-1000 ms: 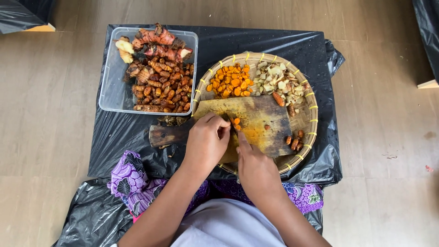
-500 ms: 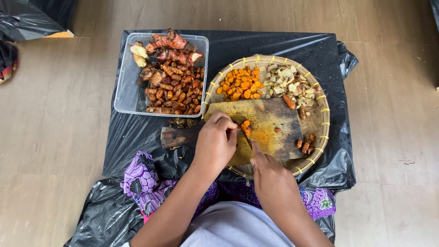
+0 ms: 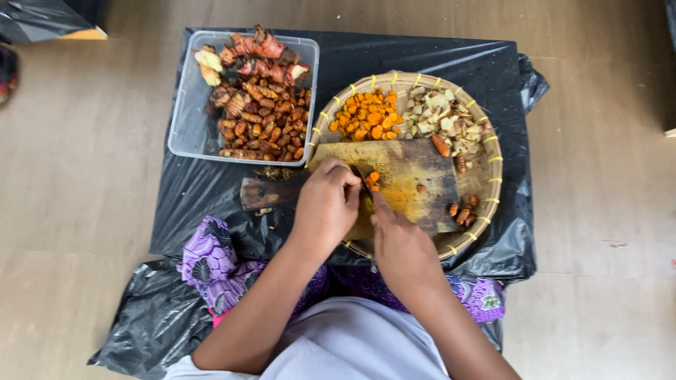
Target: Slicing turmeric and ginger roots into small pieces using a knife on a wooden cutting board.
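Note:
A stained wooden cutting board (image 3: 415,179) lies across a round woven tray (image 3: 493,169). My left hand (image 3: 327,204) rests on the board's left part, fingers curled down on a small orange root piece (image 3: 372,181). My right hand (image 3: 401,243) sits just right of it, closed around a knife whose dark blade (image 3: 360,174) shows between the two hands. Cut orange slices lie beside the blade. The knife handle is hidden under my right hand.
On the tray behind the board are a heap of chopped orange pieces (image 3: 366,121) and a heap of pale pieces (image 3: 443,116). A clear plastic tub (image 3: 184,119) of whole roots stands at the left. Everything sits on a black plastic sheet (image 3: 422,53) on a wooden floor.
Both hands stay together over the left part of the board, with only small shifts of the fingers and knife. The view has drifted slightly.

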